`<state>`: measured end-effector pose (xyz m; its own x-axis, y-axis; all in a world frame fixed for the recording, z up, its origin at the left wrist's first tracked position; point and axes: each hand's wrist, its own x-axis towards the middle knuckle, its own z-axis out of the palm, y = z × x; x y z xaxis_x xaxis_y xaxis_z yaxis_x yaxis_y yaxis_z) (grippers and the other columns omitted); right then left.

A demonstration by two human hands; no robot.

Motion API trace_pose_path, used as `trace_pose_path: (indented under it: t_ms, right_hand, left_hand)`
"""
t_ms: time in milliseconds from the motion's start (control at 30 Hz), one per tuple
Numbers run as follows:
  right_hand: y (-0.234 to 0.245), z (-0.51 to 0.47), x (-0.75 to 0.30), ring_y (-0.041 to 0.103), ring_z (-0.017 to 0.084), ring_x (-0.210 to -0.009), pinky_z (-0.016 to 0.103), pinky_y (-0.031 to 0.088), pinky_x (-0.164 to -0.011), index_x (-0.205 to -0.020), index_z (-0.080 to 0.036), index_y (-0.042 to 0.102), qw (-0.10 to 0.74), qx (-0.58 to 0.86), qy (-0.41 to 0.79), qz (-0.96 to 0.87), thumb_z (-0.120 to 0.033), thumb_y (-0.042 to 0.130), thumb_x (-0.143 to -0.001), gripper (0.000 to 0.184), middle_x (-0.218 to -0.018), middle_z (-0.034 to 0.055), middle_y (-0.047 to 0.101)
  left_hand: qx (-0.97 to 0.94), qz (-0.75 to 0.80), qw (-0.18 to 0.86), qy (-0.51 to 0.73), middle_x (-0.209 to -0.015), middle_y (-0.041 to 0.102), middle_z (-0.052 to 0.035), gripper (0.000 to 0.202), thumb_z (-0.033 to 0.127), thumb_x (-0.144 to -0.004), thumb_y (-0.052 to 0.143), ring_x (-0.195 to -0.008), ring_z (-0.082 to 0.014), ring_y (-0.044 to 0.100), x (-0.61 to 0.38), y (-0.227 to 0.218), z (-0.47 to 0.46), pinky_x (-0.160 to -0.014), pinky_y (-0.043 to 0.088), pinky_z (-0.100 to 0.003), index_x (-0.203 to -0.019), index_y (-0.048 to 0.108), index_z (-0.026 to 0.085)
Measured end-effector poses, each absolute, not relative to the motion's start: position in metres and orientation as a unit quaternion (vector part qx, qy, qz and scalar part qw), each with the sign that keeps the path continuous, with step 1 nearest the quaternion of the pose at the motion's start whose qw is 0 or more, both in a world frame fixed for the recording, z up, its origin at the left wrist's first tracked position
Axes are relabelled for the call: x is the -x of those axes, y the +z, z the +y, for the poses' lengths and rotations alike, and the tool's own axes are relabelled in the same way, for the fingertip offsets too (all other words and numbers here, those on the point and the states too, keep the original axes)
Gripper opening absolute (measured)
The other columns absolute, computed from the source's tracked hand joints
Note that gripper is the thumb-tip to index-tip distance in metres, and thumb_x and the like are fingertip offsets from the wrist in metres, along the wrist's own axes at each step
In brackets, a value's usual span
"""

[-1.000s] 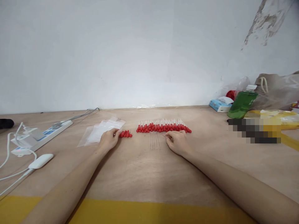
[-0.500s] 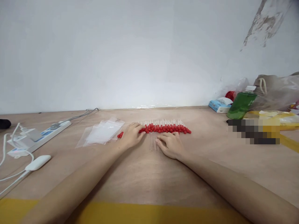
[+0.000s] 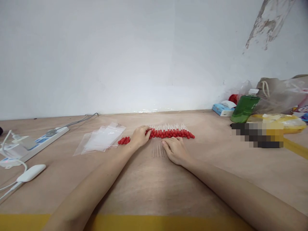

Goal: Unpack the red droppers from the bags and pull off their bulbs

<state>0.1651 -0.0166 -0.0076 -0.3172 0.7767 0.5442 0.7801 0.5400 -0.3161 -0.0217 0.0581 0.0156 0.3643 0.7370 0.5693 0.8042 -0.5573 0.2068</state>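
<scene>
Sticks with red tips [image 3: 172, 132] lie in a dense row on the table, pale stems pointing to the wall. In front of them several thin stems [image 3: 157, 148] point toward me. At the row's left end, my left hand [image 3: 139, 136] has its thumb and fingers closed around a red-tipped stick. My right hand [image 3: 176, 150] rests below the row, its bent fingers close together beside the near stems. Whatever lies under its fingertips is hidden. A smaller group of red tips [image 3: 124, 140] shows left of my left hand.
Clear plastic zip bags [image 3: 102, 138] lie at left, near a white power strip [image 3: 53, 138] with plugs and cables. A white cable-end device [image 3: 31, 173] sits nearer me. At right are a tissue pack [image 3: 222, 109], a green bottle [image 3: 245, 107] and a blurred dark object [image 3: 258, 136].
My left hand has shifted right relative to the small group, so more of its red tips show. More near stems are visible between my hands. The view has turned slightly right.
</scene>
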Motion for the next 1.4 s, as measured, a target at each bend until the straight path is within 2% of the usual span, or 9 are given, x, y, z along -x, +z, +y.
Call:
trace_pose_path:
  t_ms: [133,267,433,533,667,767,900,1167,1400]
  right_hand:
    - [-0.01,-0.015,-0.166,0.053,0.015,-0.086,0.034,0.028,-0.079,-0.094,-0.021,0.059,0.341,0.48,-0.009,-0.808,-0.029,0.029,-0.091,0.03,-0.091,0.0029,0.065]
    - [-0.013,-0.014,-0.166,0.049,0.021,-0.101,0.037,0.033,-0.083,-0.115,-0.018,0.049,0.387,0.483,-0.013,-0.786,-0.031,0.035,-0.088,0.033,-0.11,0.0099,0.056]
    - [-0.012,-0.014,-0.169,0.035,0.029,-0.119,0.044,0.032,-0.091,-0.134,-0.017,0.028,0.447,0.465,-0.093,-0.759,-0.044,0.051,-0.077,0.068,-0.133,0.0168,0.034]
    - [-0.01,-0.015,-0.173,0.038,0.027,-0.116,0.045,0.025,-0.096,-0.128,-0.022,0.041,0.405,0.413,-0.131,-0.805,-0.049,0.053,-0.075,0.061,-0.128,0.0121,0.043]
    - [-0.011,-0.015,-0.176,0.051,0.018,-0.093,0.042,0.021,-0.095,-0.107,-0.026,0.059,0.36,0.357,-0.135,-0.851,-0.039,0.045,-0.085,0.029,-0.092,0.0041,0.064]
    - [-0.014,-0.014,-0.176,0.048,0.014,-0.078,0.037,0.024,-0.089,-0.096,-0.025,0.063,0.354,0.328,-0.142,-0.864,-0.032,0.042,-0.088,0.025,-0.073,0.0012,0.062]
    - [-0.013,-0.015,-0.174,0.045,0.014,-0.076,0.033,0.027,-0.081,-0.094,-0.021,0.063,0.338,0.304,-0.152,-0.878,-0.03,0.039,-0.089,0.026,-0.071,0.0022,0.057]
    - [-0.007,-0.019,-0.173,0.042,0.013,-0.07,0.032,0.027,-0.078,-0.073,-0.017,0.062,0.338,0.285,-0.154,-0.884,-0.03,0.041,-0.088,0.029,-0.066,0.0012,0.053]
    - [-0.007,-0.019,-0.172,0.04,0.011,-0.068,0.033,0.027,-0.079,-0.069,-0.017,0.06,0.368,0.257,-0.175,-0.876,-0.027,0.044,-0.087,0.026,-0.06,-0.0006,0.051]
  left_hand:
    - [0.769,-0.486,0.012,-0.415,-0.089,0.066,-0.0055,0.02,0.021,-0.081,0.046,-0.083,-0.0182,0.06,0.02,0.016,0.053,-0.076,0.047,-0.031,-0.089,0.064,0.017]
    - [0.733,-0.471,-0.044,-0.489,-0.09,0.066,-0.0055,0.022,0.025,-0.083,0.046,-0.08,-0.0162,0.061,0.028,0.018,0.032,-0.071,0.05,-0.028,-0.094,0.062,0.016]
    - [0.795,-0.383,-0.086,-0.463,-0.091,0.064,-0.0071,0.019,0.024,-0.081,0.05,-0.085,-0.0165,0.06,0.046,0.007,-0.01,-0.073,0.051,-0.029,-0.093,0.062,0.016]
    - [0.831,-0.333,-0.12,-0.428,-0.095,0.063,-0.0088,0.019,0.02,-0.081,0.048,-0.088,-0.0163,0.059,0.053,-0.001,-0.023,-0.075,0.05,-0.03,-0.094,0.062,0.016]
    - [0.846,-0.316,-0.125,-0.412,-0.095,0.063,-0.0089,0.019,0.017,-0.082,0.047,-0.088,-0.0158,0.059,0.053,-0.004,-0.023,-0.075,0.05,-0.031,-0.094,0.061,0.017]
    - [0.859,-0.311,-0.12,-0.388,-0.096,0.062,-0.0084,0.02,0.016,-0.082,0.047,-0.089,-0.0156,0.058,0.049,-0.001,-0.023,-0.078,0.048,-0.03,-0.097,0.06,0.017]
    - [0.864,-0.337,-0.114,-0.356,-0.091,0.062,-0.0064,0.028,0.025,-0.081,0.053,-0.076,-0.0137,0.057,0.043,0.002,-0.027,-0.067,0.047,-0.026,-0.107,0.056,0.017]
    - [0.858,-0.382,-0.132,-0.318,-0.062,0.054,0.0019,0.025,0.028,-0.087,0.043,-0.058,-0.0098,0.049,0.038,-0.001,-0.025,-0.056,0.037,-0.021,-0.071,0.057,0.016]
    - [0.857,-0.383,-0.164,-0.303,-0.061,0.048,0.0026,0.026,0.026,-0.086,0.041,-0.058,-0.0092,0.044,0.04,0.0,-0.023,-0.056,0.034,-0.02,-0.067,0.052,0.015]
